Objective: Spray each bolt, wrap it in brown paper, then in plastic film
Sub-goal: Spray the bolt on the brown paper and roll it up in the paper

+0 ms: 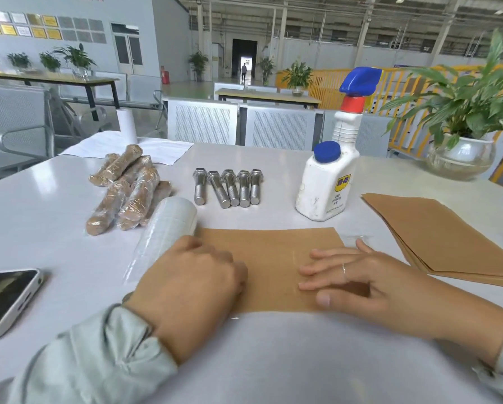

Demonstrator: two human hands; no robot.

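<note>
The table (pixel 262 176) is pale grey-white and glossy. Five bolts (pixel 228 186) are bright silver metal. The spray bottle (pixel 327 185) is white with smudges, a blue cap, a blue trigger head on a red collar, and a yellow-and-blue label. The sheet of paper (pixel 273 258) and the paper stack (pixel 442 231) are tan brown. The wrapped bolts (pixel 127 189) show brown under shiny clear film. The film roll (pixel 165 228) is translucent whitish with a faint grid pattern. The phone (pixel 5 298) has a black screen and a silver-white edge. Both sleeves (pixel 98 357) are pale grey-green.
</note>
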